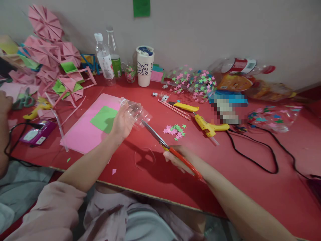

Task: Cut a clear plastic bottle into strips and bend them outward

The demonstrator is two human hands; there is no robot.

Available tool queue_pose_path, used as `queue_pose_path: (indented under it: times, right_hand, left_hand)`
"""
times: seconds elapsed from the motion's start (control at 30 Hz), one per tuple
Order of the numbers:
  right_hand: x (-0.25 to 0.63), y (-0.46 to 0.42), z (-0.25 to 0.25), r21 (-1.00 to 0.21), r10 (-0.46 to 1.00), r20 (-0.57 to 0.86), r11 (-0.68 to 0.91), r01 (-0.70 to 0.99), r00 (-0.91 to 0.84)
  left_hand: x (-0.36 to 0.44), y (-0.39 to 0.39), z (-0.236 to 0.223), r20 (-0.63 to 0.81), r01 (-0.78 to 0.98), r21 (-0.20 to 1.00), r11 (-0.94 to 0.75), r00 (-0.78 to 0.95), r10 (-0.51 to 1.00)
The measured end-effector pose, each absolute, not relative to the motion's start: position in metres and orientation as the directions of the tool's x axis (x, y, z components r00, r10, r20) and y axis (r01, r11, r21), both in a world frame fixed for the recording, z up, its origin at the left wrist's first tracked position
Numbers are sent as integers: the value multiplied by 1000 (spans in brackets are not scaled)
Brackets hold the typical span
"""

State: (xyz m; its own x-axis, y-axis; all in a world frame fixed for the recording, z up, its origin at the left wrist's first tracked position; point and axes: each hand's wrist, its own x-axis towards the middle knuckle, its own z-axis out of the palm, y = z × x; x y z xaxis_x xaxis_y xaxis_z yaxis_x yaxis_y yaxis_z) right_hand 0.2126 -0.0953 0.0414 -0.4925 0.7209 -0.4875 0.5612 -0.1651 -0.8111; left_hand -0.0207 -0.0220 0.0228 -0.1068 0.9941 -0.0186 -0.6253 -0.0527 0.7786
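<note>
My left hand (122, 123) is wrapped round a clear plastic bottle piece (135, 113), holding it above the red table (250, 187). My right hand (179, 160) grips red-handled scissors (173, 150); their blades reach up to the open end of the bottle piece. A thin clear plastic strip (143, 158) lies curled on the table below the scissors.
Pink and green paper sheets (90, 129) lie left of my hands. Paper stars (175, 130), a yellow glue gun (209, 126), a yellow cutter (184, 107) and black cables (260, 157) lie to the right. Bottles (106, 60), a white cup (144, 66) and pink folded paper shapes (47, 50) stand at the back. Another person's arm (3, 134) shows at far left.
</note>
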Motion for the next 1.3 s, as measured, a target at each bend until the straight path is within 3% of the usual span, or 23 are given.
queue_pose_path:
  times: [0.3,0.77,1.03,1.3]
  right_hand:
    - [204,-89,38,-784,774,-506,-227,578,-381]
    - [189,-40,60,-796,758,-374,32,604,-534]
    - [189,-43,35,-796,745,-415,-20,605,-522]
    - [188,-51,43,-807,727,-448,-77,586,-521]
  left_hand:
    - [-24,-16,20,13,-633,767,-98,-139,990]
    - [-47,2,21,50,-678,711,-185,-215,975]
    - [-47,1,24,39,-667,723,-177,-216,976]
    - [-45,-5,27,12,-616,774,-146,-217,976]
